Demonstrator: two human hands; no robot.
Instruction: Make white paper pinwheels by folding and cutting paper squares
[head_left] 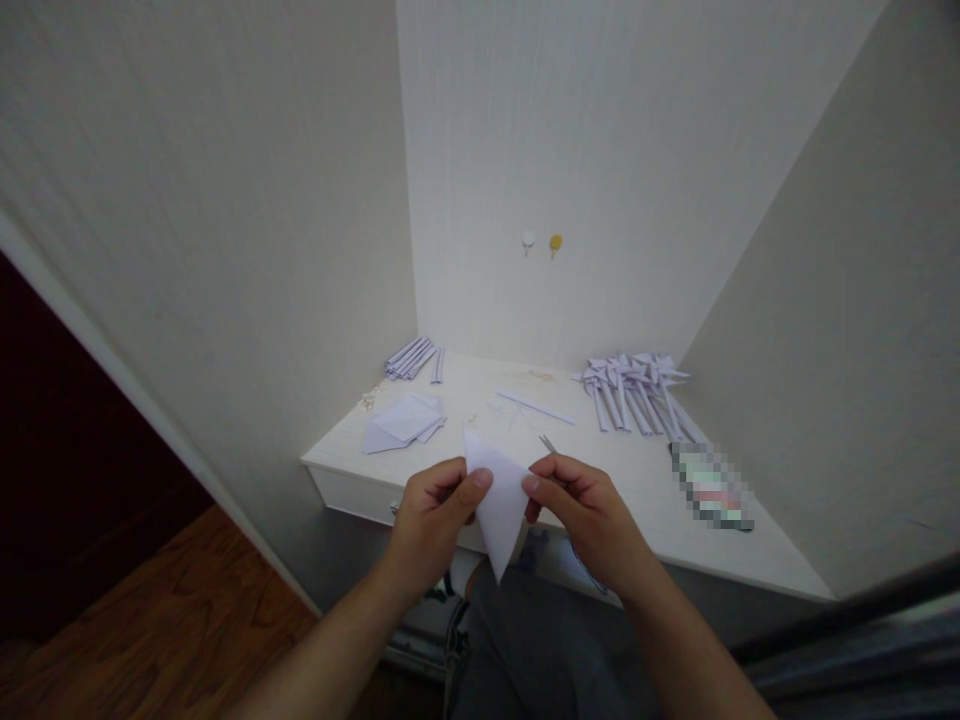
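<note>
A white sheet of paper (501,500), folded into a pointed shape, hangs upright in front of the table edge with one tip pointing down. My left hand (439,510) is closed on its left edge, the thumb flat on the front. At the right corner my right hand (581,505) pinches it between thumb and fingers. Metal scissor blades (548,444) stick out above my right hand, and a dark loop like a handle shows beneath it; the hand hides the part between. Beyond my left hand lies a stack of folded white paper (405,422).
Rolled paper tubes (410,358) lie at the back left of the white table (465,372). Several paper pieces with star-like tops and long stems (630,390) are piled back right. A thin paper strip (536,407) lies mid-table. A blurred-out packet (711,487) is at right. Walls enclose three sides.
</note>
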